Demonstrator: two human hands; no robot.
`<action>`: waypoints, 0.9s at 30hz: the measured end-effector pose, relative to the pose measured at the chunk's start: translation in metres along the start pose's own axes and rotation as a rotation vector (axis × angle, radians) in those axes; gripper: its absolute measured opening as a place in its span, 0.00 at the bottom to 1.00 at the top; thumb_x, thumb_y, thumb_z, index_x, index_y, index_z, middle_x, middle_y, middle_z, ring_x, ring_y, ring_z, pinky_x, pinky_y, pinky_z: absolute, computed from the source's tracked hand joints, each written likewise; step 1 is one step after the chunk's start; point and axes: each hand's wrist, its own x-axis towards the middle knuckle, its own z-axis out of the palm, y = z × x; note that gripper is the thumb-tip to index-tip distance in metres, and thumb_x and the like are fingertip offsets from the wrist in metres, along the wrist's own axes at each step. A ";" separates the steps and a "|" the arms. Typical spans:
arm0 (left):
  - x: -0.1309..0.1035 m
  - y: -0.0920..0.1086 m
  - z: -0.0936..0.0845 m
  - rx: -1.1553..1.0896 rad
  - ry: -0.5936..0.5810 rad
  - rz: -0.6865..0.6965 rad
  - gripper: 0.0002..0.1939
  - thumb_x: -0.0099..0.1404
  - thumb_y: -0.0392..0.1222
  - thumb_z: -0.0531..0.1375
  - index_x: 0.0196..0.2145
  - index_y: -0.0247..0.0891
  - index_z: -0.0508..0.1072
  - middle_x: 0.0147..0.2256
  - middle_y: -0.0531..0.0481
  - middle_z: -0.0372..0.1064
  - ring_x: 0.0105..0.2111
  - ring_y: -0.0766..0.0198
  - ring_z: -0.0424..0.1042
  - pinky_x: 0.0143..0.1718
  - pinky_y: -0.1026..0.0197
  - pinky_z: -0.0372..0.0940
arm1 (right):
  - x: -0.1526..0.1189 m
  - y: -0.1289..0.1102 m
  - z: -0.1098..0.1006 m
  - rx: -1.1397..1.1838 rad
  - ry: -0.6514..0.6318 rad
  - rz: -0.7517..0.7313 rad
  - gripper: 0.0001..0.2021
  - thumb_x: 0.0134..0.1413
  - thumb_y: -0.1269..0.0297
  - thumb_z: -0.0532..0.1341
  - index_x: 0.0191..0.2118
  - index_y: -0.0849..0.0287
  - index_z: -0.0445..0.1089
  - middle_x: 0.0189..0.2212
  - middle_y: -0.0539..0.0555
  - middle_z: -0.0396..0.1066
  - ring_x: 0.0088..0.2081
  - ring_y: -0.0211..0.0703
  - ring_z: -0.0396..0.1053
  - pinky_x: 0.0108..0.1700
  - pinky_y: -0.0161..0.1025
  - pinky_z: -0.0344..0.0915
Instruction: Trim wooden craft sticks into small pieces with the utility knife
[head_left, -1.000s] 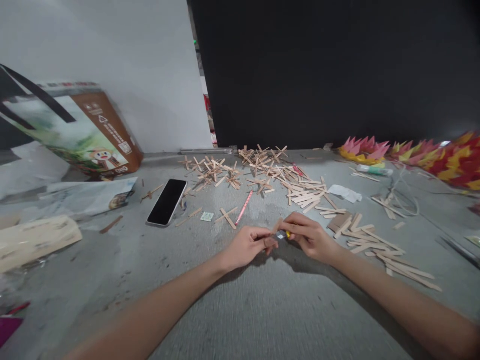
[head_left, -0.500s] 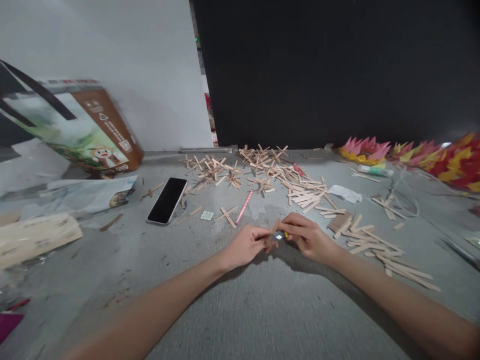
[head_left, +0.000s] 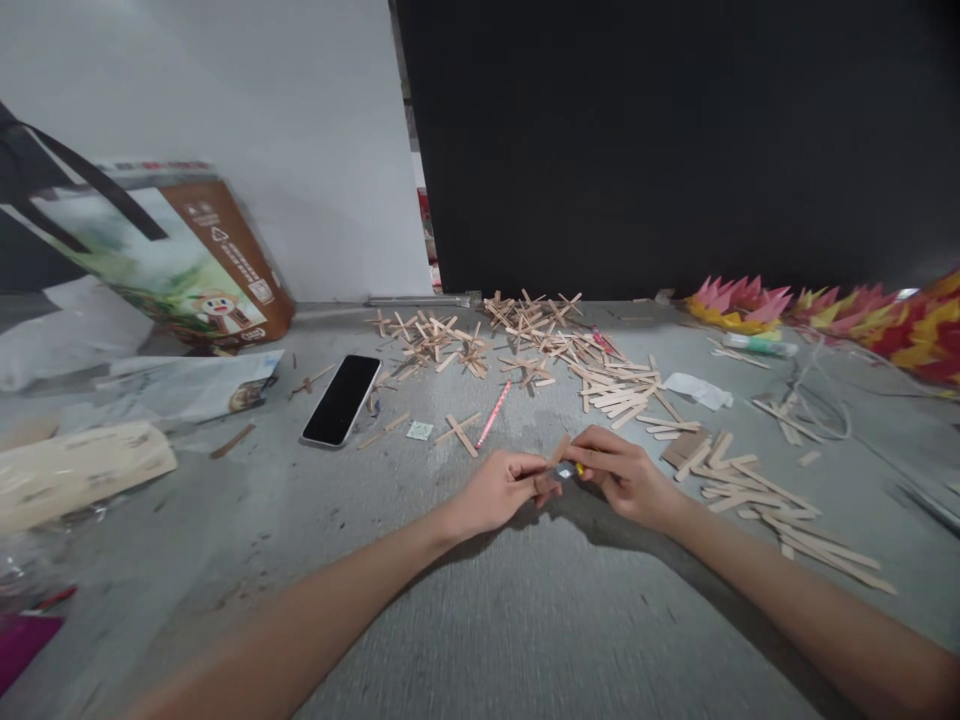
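My left hand [head_left: 504, 492] is closed in a pinch on a wooden stick [head_left: 559, 452] that points up and away between my hands. My right hand [head_left: 621, 474] pinches a small tool [head_left: 565, 469] with a grey, shiny part and a yellow end, its grey part against the stick near my left fingertips. Both hands are low over the grey table. Beyond them lie a crossed pair of sticks [head_left: 459, 434], a pink patterned pencil [head_left: 493, 414] and a small printed square [head_left: 420, 430].
A phone [head_left: 341, 400] and a printed bag [head_left: 202, 262] are on the left. Crossed sticks [head_left: 431, 340] lie at the back, loose sticks [head_left: 750, 490] on the right. Pink and yellow paper shapes [head_left: 739, 303], a glue stick [head_left: 761, 346] and a cable [head_left: 846, 410] are farther right.
The view has shifted slightly, so the table things appear a little farther right. Both hands keep nearly the same pose and the same hold on the stick and tool.
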 end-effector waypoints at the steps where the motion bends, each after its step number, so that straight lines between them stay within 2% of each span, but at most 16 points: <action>1: 0.000 0.000 0.000 -0.008 0.000 0.008 0.24 0.70 0.59 0.59 0.29 0.33 0.75 0.25 0.51 0.65 0.28 0.67 0.62 0.31 0.64 0.55 | 0.000 0.000 -0.001 0.001 0.007 0.002 0.20 0.69 0.77 0.52 0.58 0.54 0.73 0.40 0.59 0.73 0.40 0.47 0.69 0.41 0.45 0.68; 4: -0.001 -0.002 -0.001 -0.037 0.008 0.007 0.25 0.69 0.61 0.60 0.32 0.33 0.76 0.25 0.51 0.65 0.27 0.67 0.61 0.30 0.64 0.54 | -0.002 0.002 -0.002 0.000 0.013 0.028 0.19 0.69 0.76 0.53 0.56 0.54 0.74 0.39 0.58 0.73 0.40 0.47 0.69 0.40 0.44 0.68; 10: 0.000 -0.002 0.002 0.016 0.015 -0.013 0.22 0.68 0.55 0.60 0.25 0.34 0.72 0.24 0.52 0.65 0.27 0.67 0.61 0.31 0.64 0.54 | -0.002 0.001 0.000 -0.013 -0.014 0.020 0.20 0.69 0.77 0.51 0.56 0.54 0.74 0.41 0.59 0.73 0.42 0.48 0.70 0.43 0.46 0.69; 16: -0.001 -0.002 0.002 -0.029 0.026 0.011 0.23 0.69 0.57 0.60 0.28 0.33 0.74 0.25 0.52 0.65 0.27 0.68 0.60 0.30 0.64 0.52 | 0.000 0.000 -0.003 0.005 0.015 0.026 0.18 0.69 0.76 0.53 0.55 0.55 0.74 0.39 0.58 0.73 0.40 0.46 0.69 0.40 0.43 0.68; 22: 0.000 -0.001 0.003 0.035 0.042 0.001 0.20 0.68 0.50 0.60 0.23 0.35 0.69 0.24 0.53 0.63 0.27 0.68 0.59 0.30 0.64 0.52 | -0.001 0.000 0.000 -0.056 0.007 0.028 0.19 0.68 0.76 0.51 0.54 0.55 0.75 0.39 0.59 0.74 0.40 0.48 0.70 0.41 0.45 0.71; 27: 0.000 -0.001 0.002 -0.011 0.029 -0.007 0.21 0.69 0.55 0.60 0.27 0.34 0.73 0.25 0.51 0.65 0.27 0.67 0.61 0.31 0.64 0.53 | 0.000 0.000 -0.002 -0.050 0.005 0.032 0.19 0.68 0.75 0.52 0.55 0.55 0.75 0.39 0.59 0.74 0.40 0.48 0.70 0.41 0.45 0.70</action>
